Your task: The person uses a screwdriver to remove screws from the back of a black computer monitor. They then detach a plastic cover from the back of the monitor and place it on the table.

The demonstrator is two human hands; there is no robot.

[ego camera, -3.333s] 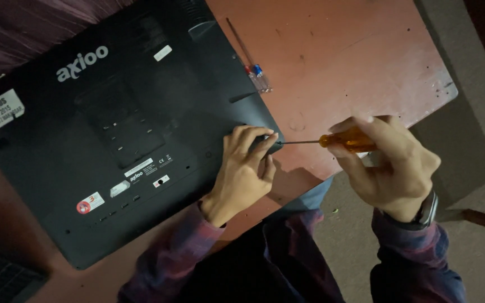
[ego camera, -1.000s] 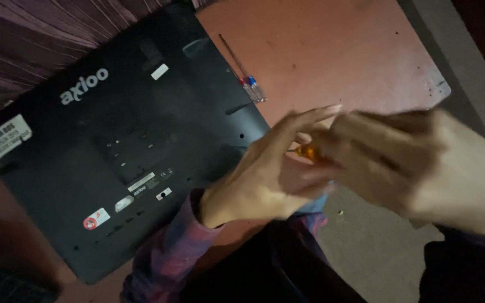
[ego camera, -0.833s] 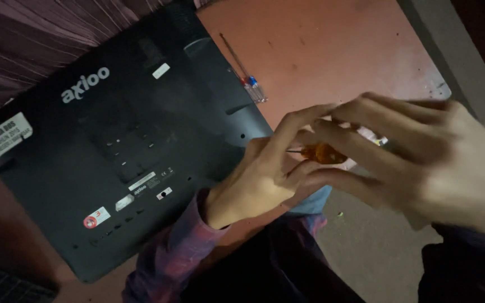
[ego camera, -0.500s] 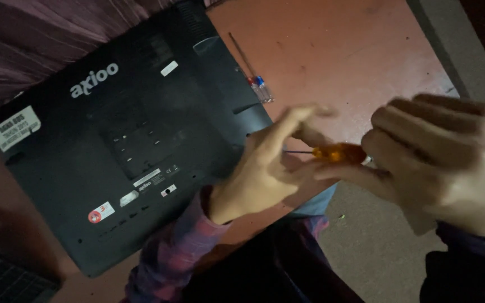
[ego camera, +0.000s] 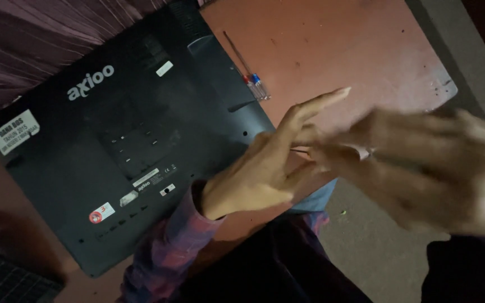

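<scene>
Lifted off the monitor's (ego camera: 136, 151) corner since earlier, both hands meet above the table (ego camera: 366, 50) edge, left hand (ego camera: 265, 168) splayed open, right hand (ego camera: 422, 168) blurred, grip untellable, pinching a thin, stiff, light screwdriver shaft (ego camera: 300, 150).

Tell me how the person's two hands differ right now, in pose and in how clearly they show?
The left hand shows sharply, its fingers stretched out flat over the corner of the black monitor back; the right hand is a motion blur, looming larger, off the monitor beside the table edge. The left wrist wears a plaid sleeve; the right wrist is cut off. Both are bare, and they meet fingertip to fingertip.
</scene>
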